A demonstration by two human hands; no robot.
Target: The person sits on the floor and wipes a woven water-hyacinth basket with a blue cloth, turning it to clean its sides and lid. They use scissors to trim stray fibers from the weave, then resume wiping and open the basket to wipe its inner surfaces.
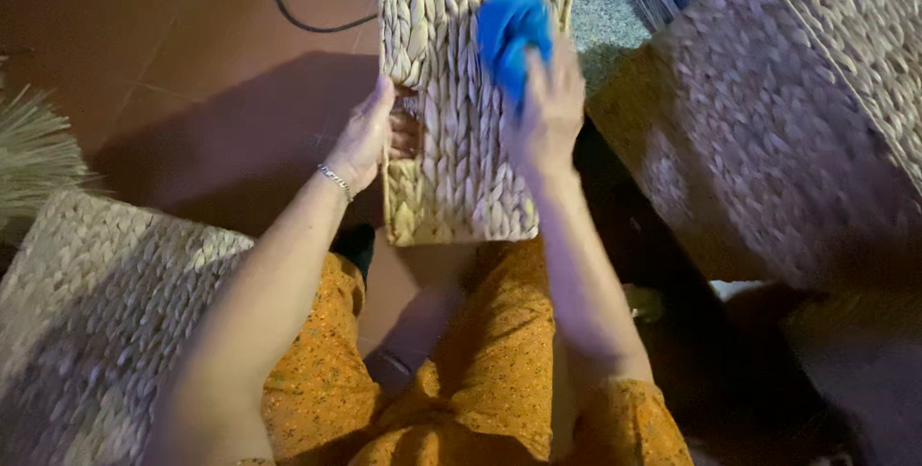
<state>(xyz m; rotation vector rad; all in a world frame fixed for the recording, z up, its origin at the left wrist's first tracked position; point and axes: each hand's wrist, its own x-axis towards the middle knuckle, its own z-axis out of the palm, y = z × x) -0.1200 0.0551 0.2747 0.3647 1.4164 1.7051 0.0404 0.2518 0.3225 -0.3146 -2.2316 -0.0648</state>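
blue cloth (512, 38) blurred, right hand (549, 110)

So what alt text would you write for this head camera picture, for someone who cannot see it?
Seen from above, a seated person's left hand grips the side of a woven basket while the right hand presses a blue cloth against it. More woven baskets stand around on the reddish floor.
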